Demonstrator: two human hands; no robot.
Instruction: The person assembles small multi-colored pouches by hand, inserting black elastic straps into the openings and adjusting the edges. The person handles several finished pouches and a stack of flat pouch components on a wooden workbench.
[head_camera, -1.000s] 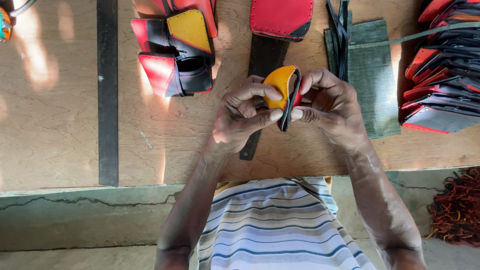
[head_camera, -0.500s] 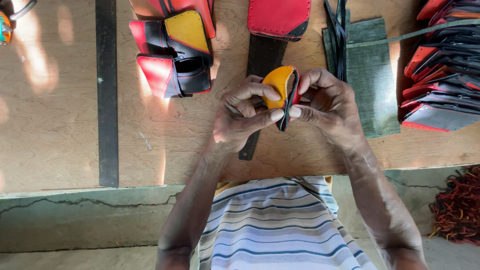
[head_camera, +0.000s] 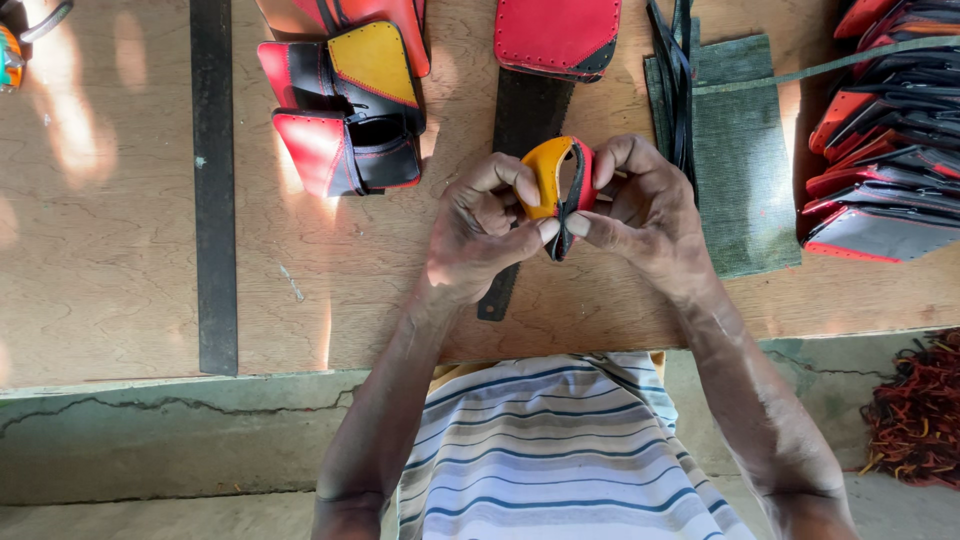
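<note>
Over the wooden board (head_camera: 130, 250), both hands grip one small leather piece (head_camera: 556, 172), yellow on one face and red with black edging on the other. My left hand (head_camera: 480, 225) pinches its yellow side with thumb and fingers. My right hand (head_camera: 640, 205) pinches the red side and the black edge at the bottom. The piece is bent into a curve between them.
Sewn red, yellow and black leather pieces (head_camera: 350, 100) lie at the top left, a red panel (head_camera: 556, 35) at the top middle. A dark saw blade (head_camera: 520, 140) lies under my hands. Black metal bar (head_camera: 213, 190), green mat (head_camera: 740, 150), stacked red-black pieces (head_camera: 880, 130), red cord pile (head_camera: 920, 410).
The hands and the leather piece stay in nearly the same place; the fingers shift slightly on the piece.
</note>
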